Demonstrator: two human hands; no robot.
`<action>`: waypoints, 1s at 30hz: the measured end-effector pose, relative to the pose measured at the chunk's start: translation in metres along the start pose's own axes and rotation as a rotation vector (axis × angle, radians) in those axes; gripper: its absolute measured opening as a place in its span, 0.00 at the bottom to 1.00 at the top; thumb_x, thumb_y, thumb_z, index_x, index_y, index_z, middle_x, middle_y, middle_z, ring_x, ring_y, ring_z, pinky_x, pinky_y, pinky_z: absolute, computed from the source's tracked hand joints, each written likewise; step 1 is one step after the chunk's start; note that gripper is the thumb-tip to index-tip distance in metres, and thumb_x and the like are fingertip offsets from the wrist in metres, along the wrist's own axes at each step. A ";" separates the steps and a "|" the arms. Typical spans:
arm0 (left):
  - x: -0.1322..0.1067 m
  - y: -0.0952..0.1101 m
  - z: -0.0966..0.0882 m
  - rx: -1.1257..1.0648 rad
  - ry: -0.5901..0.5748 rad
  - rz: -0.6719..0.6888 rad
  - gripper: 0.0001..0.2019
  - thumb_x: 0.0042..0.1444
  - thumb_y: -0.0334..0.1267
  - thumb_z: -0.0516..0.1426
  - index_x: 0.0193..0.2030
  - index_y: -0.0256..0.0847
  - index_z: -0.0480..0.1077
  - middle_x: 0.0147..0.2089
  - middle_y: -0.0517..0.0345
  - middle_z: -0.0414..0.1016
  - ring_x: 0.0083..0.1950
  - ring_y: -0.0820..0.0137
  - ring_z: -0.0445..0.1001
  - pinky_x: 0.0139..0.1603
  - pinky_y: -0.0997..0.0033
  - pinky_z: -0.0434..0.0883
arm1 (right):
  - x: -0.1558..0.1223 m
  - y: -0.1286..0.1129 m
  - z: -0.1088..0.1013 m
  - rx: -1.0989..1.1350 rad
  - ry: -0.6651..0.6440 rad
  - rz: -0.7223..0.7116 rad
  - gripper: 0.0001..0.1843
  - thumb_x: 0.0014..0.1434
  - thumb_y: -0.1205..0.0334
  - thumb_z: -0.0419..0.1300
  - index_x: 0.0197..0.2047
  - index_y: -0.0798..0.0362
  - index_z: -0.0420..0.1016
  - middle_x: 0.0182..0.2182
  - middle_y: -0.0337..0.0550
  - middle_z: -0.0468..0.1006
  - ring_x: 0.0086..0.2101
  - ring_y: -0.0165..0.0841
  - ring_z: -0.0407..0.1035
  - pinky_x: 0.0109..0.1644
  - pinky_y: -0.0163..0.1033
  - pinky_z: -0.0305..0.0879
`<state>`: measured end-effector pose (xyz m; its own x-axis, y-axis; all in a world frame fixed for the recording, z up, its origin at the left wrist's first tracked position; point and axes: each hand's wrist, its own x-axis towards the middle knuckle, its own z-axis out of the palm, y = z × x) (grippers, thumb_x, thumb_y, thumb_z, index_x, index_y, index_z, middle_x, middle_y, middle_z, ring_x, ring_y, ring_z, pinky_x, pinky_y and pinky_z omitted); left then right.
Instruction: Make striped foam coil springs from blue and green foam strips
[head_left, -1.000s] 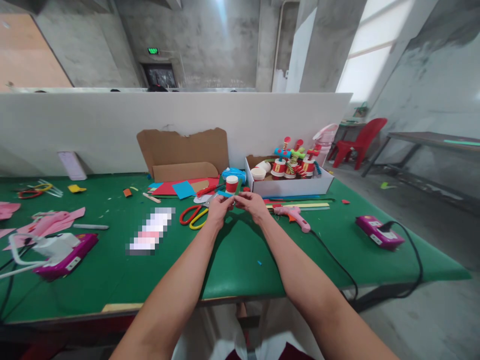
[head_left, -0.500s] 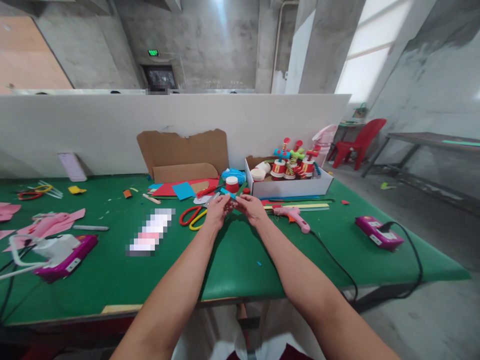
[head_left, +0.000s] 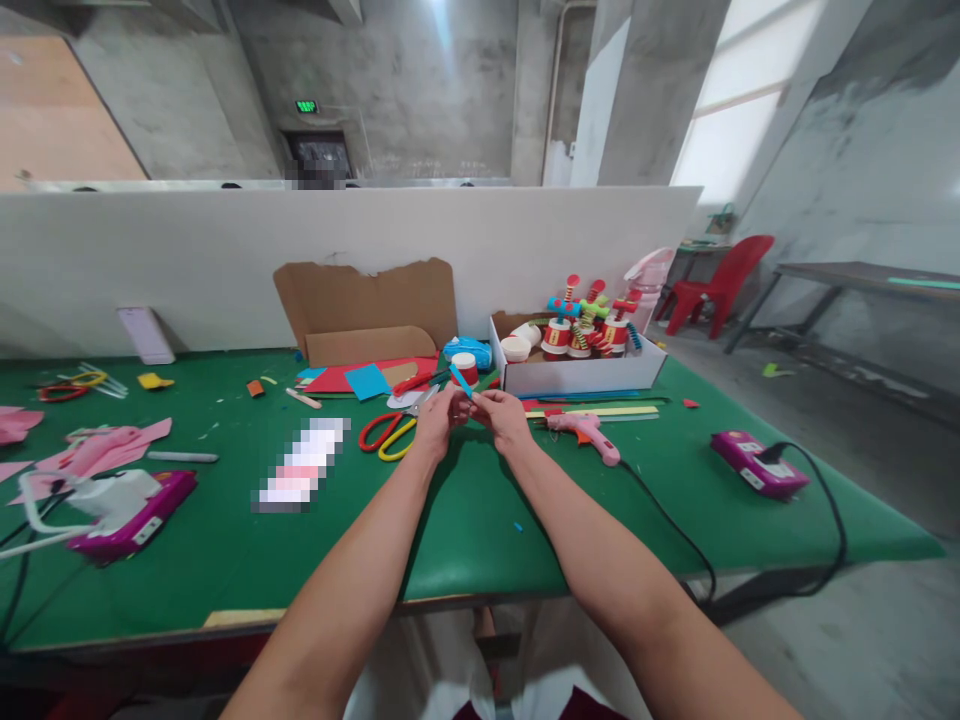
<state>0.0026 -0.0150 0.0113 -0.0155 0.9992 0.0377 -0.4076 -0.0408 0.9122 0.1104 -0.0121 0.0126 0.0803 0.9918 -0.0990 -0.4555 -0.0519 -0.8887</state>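
Both my hands meet over the middle of the green table point(head_left: 480, 520). My left hand point(head_left: 441, 420) and my right hand point(head_left: 501, 416) pinch a thin blue paper strip point(head_left: 461, 381) between their fingertips, and the strip sticks up at a slant. Just behind them stands a small red-and-white paper cup point(head_left: 465, 367). Red and yellow scissors point(head_left: 386, 433) lie to the left of my left hand. A pink glue gun point(head_left: 586, 432) rests to the right of my right hand, its black cord running off the front edge.
A white box point(head_left: 577, 372) of finished cup figures stands at the back right, with torn cardboard point(head_left: 367, 305) and red and blue paper sheets point(head_left: 360, 378) to its left. Purple devices point(head_left: 757, 464) point(head_left: 131, 510) sit at both sides. A white partition point(head_left: 225, 260) runs behind.
My hands have drawn slightly back from the cup. The blue strip, held low and hard to see before, now tilts upward between my fingertips.
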 end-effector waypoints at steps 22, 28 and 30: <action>0.002 -0.001 -0.002 0.035 0.100 0.050 0.21 0.27 0.47 0.69 0.21 0.38 0.64 0.17 0.68 0.63 0.20 0.79 0.62 0.24 0.77 0.61 | 0.003 0.005 -0.004 -0.172 -0.078 -0.059 0.14 0.35 0.61 0.71 0.22 0.55 0.70 0.16 0.33 0.72 0.21 0.27 0.68 0.32 0.35 0.69; 0.003 -0.002 -0.002 0.018 0.096 0.041 0.22 0.26 0.47 0.70 0.20 0.38 0.64 0.16 0.68 0.62 0.20 0.79 0.61 0.23 0.77 0.60 | 0.002 0.002 -0.005 -0.180 -0.112 -0.051 0.15 0.34 0.60 0.72 0.22 0.55 0.70 0.17 0.33 0.72 0.21 0.26 0.68 0.31 0.34 0.69; 0.003 -0.002 -0.003 0.024 0.093 0.046 0.22 0.26 0.47 0.70 0.20 0.38 0.64 0.16 0.68 0.62 0.20 0.80 0.61 0.23 0.77 0.59 | 0.002 0.002 -0.005 -0.177 -0.123 -0.037 0.16 0.33 0.60 0.72 0.22 0.55 0.70 0.17 0.33 0.72 0.21 0.26 0.68 0.31 0.34 0.69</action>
<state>0.0009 -0.0120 0.0080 -0.1192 0.9920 0.0427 -0.3823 -0.0855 0.9201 0.1138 -0.0106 0.0087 -0.0192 0.9996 -0.0191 -0.2905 -0.0238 -0.9566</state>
